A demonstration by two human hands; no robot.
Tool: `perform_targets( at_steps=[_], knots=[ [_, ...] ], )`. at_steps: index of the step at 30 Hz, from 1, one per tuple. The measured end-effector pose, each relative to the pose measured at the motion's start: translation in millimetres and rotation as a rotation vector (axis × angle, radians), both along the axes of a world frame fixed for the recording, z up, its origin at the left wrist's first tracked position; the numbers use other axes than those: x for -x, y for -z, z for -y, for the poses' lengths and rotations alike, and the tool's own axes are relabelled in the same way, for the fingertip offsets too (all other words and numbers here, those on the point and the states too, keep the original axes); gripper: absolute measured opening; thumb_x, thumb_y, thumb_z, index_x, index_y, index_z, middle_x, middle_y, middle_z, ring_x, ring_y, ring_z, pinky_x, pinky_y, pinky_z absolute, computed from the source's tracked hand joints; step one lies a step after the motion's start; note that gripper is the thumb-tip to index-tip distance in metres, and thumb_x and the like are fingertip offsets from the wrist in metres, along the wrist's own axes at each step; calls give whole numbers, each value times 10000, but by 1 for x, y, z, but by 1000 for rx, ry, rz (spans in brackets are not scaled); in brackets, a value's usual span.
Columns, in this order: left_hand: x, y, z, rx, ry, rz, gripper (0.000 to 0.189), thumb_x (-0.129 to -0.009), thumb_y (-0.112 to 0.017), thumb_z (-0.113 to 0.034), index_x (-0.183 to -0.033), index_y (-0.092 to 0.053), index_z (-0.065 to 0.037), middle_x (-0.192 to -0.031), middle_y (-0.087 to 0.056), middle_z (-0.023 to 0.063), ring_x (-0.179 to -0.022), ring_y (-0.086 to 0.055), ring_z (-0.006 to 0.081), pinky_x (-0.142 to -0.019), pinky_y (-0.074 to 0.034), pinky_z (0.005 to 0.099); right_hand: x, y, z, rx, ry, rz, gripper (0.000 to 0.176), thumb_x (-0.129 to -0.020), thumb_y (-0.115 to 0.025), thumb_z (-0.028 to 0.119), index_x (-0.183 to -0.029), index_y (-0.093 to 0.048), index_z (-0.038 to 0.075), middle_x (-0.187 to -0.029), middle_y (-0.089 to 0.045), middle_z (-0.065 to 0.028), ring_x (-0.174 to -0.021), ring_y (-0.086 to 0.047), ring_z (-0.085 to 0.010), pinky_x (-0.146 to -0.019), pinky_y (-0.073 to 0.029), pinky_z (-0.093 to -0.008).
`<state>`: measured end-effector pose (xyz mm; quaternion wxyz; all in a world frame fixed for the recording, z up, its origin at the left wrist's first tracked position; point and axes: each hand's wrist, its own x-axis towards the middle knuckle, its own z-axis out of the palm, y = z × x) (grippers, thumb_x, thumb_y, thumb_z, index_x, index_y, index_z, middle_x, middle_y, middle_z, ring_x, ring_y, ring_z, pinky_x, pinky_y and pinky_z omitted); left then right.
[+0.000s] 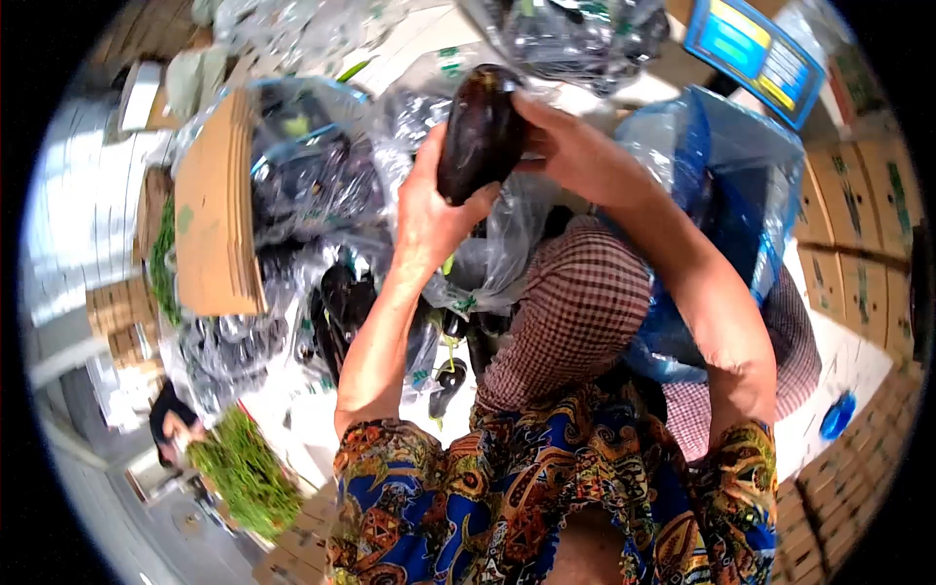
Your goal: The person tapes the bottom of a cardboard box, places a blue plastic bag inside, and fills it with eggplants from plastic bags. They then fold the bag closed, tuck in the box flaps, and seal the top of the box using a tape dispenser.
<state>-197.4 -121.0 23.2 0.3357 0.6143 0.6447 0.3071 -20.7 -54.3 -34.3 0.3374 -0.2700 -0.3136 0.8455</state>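
Observation:
A large dark eggplant (483, 132) is held up in front of me, tilted slightly. My left hand (434, 200) wraps round its lower left side, the thumb across its lower end. At its upper right, my right hand (561, 141) touches it with the fingers partly hidden behind it. Below the hands lies a clear plastic bag (487, 258). More eggplants in clear bags (322, 180) are at the left, and a small loose eggplant (448, 385) lies nearer my body.
Flattened cardboard (210, 210) stands at the left. A blue plastic-lined container (746, 195) is at the right, below a blue-framed sign (756, 57). Stacked cartons (843, 195) line the right side. Green produce (244, 473) and another person (174, 424) are at the lower left.

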Motion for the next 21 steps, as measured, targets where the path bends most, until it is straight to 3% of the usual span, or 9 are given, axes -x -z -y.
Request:
perform_targets(
  at_steps=[2,3,5,8,9,14,16,18,21],
  knots=[
    [17,7,11,-7,-32,54,693,-713,-757,-176,-1317,-451,-29,-1103,-638,142,-997,-617,209,-891,-477,331,-7,38,0,-346,-37,139,533,-959,-522,410,-1371,-446,81,-1258,-570,-77,-1115,-562,-202,-950,-422,-393],
    [26,19,19,7,-52,176,683,-728,-755,-190,-1315,-450,-21,-1108,-637,141,-1010,-608,209,-898,-470,330,-7,21,0,-16,-25,133,573,-952,-531,416,-1394,-420,68,-1268,-565,-91,-1104,-568,-223,-931,-426,-382],
    [38,35,39,125,-121,359,667,-765,-747,-237,-1312,-447,-1,-1118,-633,132,-1039,-581,204,-916,-449,327,-16,19,1,-87,-147,303,545,-963,-501,436,-1383,-453,91,-1278,-580,-76,-1116,-560,-185,-902,-425,-329],
    [56,62,78,185,-143,203,702,-754,-745,-267,-1332,-437,-15,-1142,-625,173,-1061,-608,271,-926,-456,354,-9,14,17,-105,-234,565,534,-953,-528,429,-1341,-496,63,-1217,-604,-95,-1066,-574,-184,-906,-425,-323],
    [59,79,94,154,-134,196,712,-759,-732,-209,-1352,-415,24,-1141,-629,148,-1065,-585,213,-962,-427,307,-12,19,18,-110,-262,575,544,-951,-533,431,-1335,-496,48,-1213,-604,-100,-1056,-578,-188,-903,-431,-325],
    [83,105,148,368,-336,104,781,-741,-742,-262,-1374,-384,23,-1110,-629,131,-1000,-602,204,-904,-464,294,-16,27,21,-127,-340,617,551,-948,-548,434,-1324,-502,34,-1186,-611,-95,-1029,-583,-176,-863,-457,-302],
    [100,98,146,207,-436,91,705,-752,-749,-261,-1316,-440,26,-1080,-632,94,-944,-593,166,-861,-470,277,-18,35,17,-128,-360,619,539,-948,-553,431,-1321,-509,45,-1171,-616,-85,-1005,-593,-168,-838,-466,-294],
    [139,98,141,73,-480,-44,719,-761,-751,-333,-1312,-444,10,-1044,-658,137,-928,-634,199,-858,-486,291,-20,42,16,-123,-375,634,526,-947,-559,428,-1316,-517,56,-1155,-620,-74,-977,-603,-159,-816,-473,-287],
    [200,75,153,64,-594,-88,679,-765,-760,-317,-1272,-471,31,-1043,-653,123,-892,-616,175,-829,-486,279,-25,44,16,-114,-342,666,509,-941,-572,424,-1302,-534,68,-1132,-629,-61,-937,-614,-145,-792,-478,-279]
  ],
)
